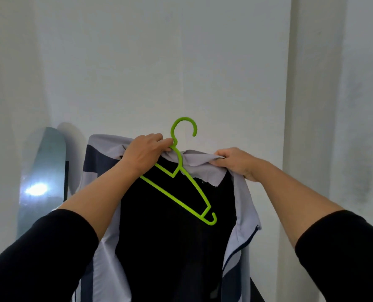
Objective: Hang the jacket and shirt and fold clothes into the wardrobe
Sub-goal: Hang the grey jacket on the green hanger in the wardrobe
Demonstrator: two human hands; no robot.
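Sleeves: black sleeves point(50, 253) fill the lower corners, nearest the camera; both bare forearms reach up and forward.
Left hand: the left hand point(145, 153) pinches the neck of the green hanger point(181, 188) just below its hook, with a fold of the collar caught under the same fingers.
Right hand: the right hand point(239, 162) is curled round the grey collar cloth on the other side, holding it up.
Jacket: the jacket point(172, 247), grey outside with dark bands and a black lining, hangs open and facing the camera, held aloft in front of a white wall point(181, 62); a zip runs down its right edge.
Hanger position: tilted, hook uppermost; its right arm lies across the lining and is not yet inside a shoulder. Its left arm is hidden behind the left hand and wrist.
Handling: the jacket looks light, soft and limp, likely to slide off smooth plastic; best held at the collar and shoulder seams. The hanger looks stiff and thin; the neck is the sure place to hold.
Step judged: seating the shoulders on the hanger; hanging not yet done.
Surroundings: a grey curved board point(41, 182) leans at the left.
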